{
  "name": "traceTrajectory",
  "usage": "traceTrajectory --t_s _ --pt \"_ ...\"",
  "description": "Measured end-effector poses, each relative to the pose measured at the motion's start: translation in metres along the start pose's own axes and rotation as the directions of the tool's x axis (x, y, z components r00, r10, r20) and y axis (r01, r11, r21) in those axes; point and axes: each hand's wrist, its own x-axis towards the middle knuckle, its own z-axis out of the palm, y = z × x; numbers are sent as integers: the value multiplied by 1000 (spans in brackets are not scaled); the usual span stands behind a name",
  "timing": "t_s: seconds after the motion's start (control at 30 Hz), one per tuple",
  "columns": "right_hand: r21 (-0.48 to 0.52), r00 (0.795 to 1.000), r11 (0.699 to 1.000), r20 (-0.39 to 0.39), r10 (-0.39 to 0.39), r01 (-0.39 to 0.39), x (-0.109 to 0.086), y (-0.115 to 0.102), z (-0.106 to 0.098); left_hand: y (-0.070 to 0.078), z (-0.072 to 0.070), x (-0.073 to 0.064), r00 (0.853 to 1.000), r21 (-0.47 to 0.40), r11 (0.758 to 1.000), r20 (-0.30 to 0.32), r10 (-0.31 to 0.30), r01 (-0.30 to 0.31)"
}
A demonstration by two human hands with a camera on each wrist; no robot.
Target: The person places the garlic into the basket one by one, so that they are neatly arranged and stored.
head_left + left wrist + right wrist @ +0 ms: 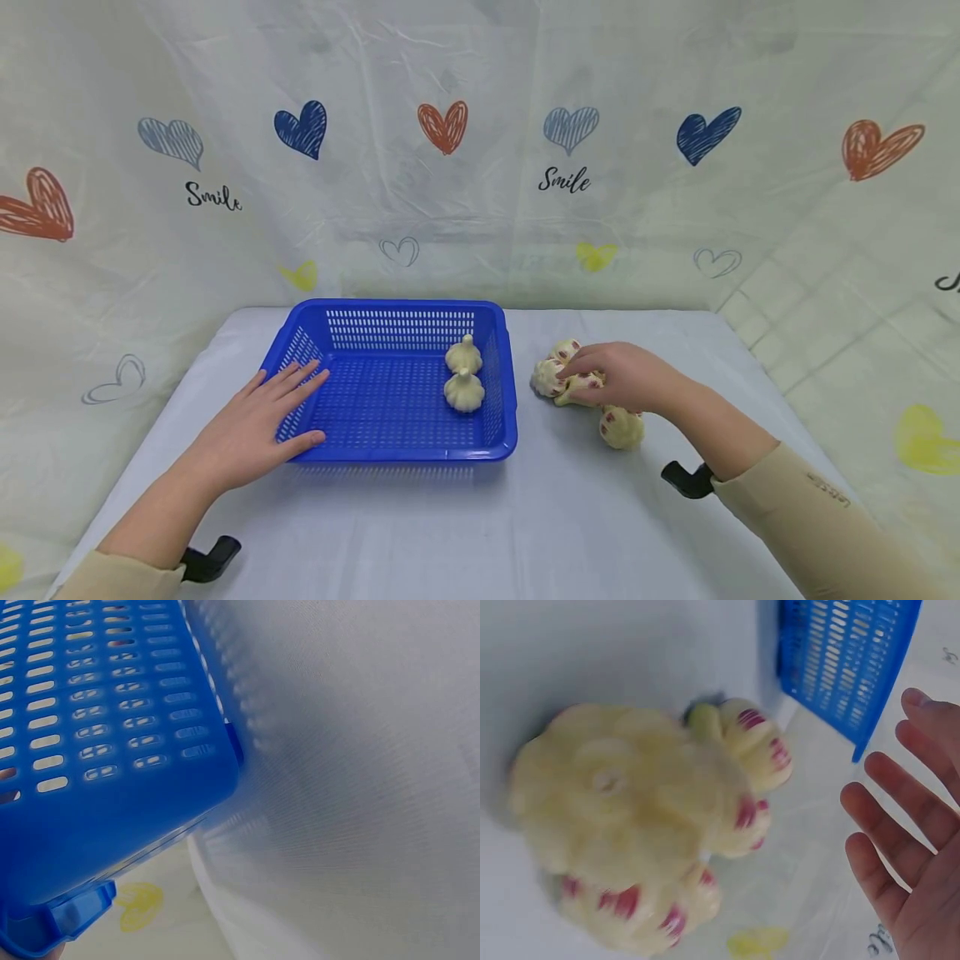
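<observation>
My left hand lies over the left rim of a blue perforated plastic basket, fingers spread and straight. In the left wrist view the basket's slotted outer wall fills the upper left. Two white garlic bulbs, the rear one and the front one, sit inside along the right. Right of the basket, my right hand hovers over a group of purple-marked garlic bulbs, partly covering them. The right wrist view shows its fingers loosely bent and apart, with nothing between them; a garlic bulb looms close to the camera.
A white cloth covers the table. Behind it hangs a pale curtain printed with hearts and "Smile". Black wrist mounts stick out below both sleeves. One garlic bulb lies nearest the front, below the right hand.
</observation>
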Motion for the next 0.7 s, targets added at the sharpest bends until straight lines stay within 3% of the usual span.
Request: traceTrajectory --t_s 0.33,0.7 --pt "65 997 995 1 73 -73 -45 25 3 -1 0 -1 1000 -1 1000 -2 2 -2" --pt "22 988 990 65 139 -141 -66 39 10 -1 0 0 1000 3 1000 -1 5 -5"
